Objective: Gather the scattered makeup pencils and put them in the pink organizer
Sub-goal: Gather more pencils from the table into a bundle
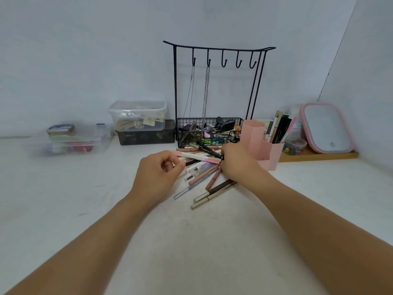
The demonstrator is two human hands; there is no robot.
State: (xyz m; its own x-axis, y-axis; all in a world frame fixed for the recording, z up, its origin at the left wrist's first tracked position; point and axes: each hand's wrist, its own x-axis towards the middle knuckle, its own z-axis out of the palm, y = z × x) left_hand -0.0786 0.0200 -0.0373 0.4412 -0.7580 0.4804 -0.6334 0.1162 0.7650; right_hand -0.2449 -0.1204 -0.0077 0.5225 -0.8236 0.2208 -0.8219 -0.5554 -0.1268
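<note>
White tabletop (pixel 63 209), pale corner walls. Left hand (pixel 157 173) pinches pink-and-white makeup pencil (pixel 196 157); right hand (pixel 236 162) curled at heap of scattered pencils (pixel 204 177), grip probably on black one. Pink plastic organizer (pixel 261 143) just beside right hand. Risk: loose bundle slipping, pencils rolling off.

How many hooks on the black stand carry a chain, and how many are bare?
Hooks with a chain: 2
Bare hooks: 3
Total hooks on the black stand: 5
</note>
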